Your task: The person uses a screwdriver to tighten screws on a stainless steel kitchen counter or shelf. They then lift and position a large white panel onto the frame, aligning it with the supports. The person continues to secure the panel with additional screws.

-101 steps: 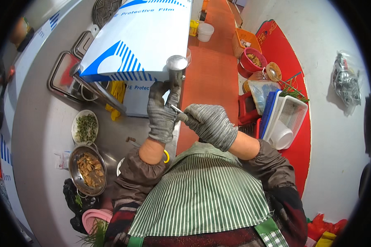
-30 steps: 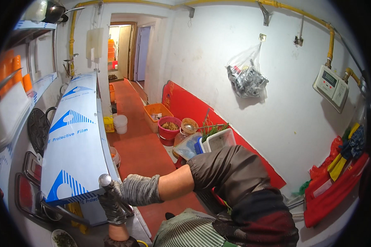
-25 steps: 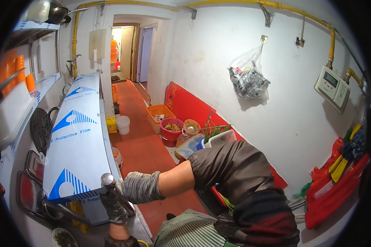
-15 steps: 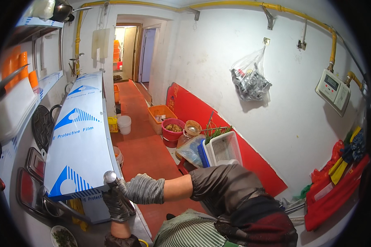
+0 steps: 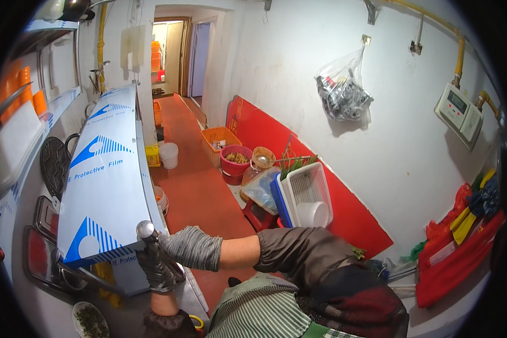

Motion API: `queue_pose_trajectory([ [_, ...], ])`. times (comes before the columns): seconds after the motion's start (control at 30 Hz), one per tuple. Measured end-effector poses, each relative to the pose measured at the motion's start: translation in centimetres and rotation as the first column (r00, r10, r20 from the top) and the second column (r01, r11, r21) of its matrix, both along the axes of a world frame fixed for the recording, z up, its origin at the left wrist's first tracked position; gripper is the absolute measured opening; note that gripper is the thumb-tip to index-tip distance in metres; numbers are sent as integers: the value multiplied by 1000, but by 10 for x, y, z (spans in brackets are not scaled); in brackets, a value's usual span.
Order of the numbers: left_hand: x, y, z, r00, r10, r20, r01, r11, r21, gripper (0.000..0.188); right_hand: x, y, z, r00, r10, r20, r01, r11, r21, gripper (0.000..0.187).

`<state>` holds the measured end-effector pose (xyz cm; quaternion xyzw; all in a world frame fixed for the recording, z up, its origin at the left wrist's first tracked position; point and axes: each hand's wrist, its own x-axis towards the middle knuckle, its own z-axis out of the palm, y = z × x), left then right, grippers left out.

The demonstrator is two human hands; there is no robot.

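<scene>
A long metal shelf panel (image 5: 96, 186) covered in white-and-blue protective film runs away from me on the left. At its near right corner stands a metal post or handle with a round, shiny end (image 5: 146, 229); whether it belongs to the shelf I cannot tell. My right hand (image 5: 188, 248), in a grey knitted glove, is closed just beside that end, its fingers partly hidden. Below it my left hand (image 5: 156, 269), in a darker grey glove, is wrapped round the same metal piece.
Pans and lidded trays (image 5: 36, 253) stand left of the shelf; a plate of greens (image 5: 90, 320) lies near me. Along the red board (image 5: 343, 208) are a pink bucket (image 5: 236, 160), an orange crate (image 5: 219, 141) and a white basket (image 5: 310, 188). A red-brown floor strip (image 5: 186, 186) leads to a doorway.
My view has shifted slightly, so the surroundings sit a little higher. Both hands keep their hold at the shelf corner. More of the white tub in the basket shows.
</scene>
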<state>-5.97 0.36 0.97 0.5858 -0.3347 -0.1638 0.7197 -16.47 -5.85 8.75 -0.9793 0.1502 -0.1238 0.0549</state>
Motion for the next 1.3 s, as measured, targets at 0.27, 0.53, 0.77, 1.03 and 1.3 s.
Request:
queue_pose_trajectory([
  [0.27,15,-7,-18,796,123,593,-261,953,153,41,-1,1,11,994,-25,-110,16,996,-90,43],
  [0.53,14,-11,-35,991,-11,134,9,1000,18,36,-56,1,18,993,67,-95,-66,998,11,11],
  [0.77,0,-10,-42,979,125,158,-140,986,86,48,-87,-7,-54,958,-26,-286,283,261,923,27],
  [1.03,-8,-7,-64,962,189,195,-248,905,345,43,-90,-64,-107,999,34,15,1,-422,907,26],
  [1.3,-23,-19,-112,791,418,448,-567,776,277,32,-74,-168,-122,985,159,68,24,-513,858,22],
])
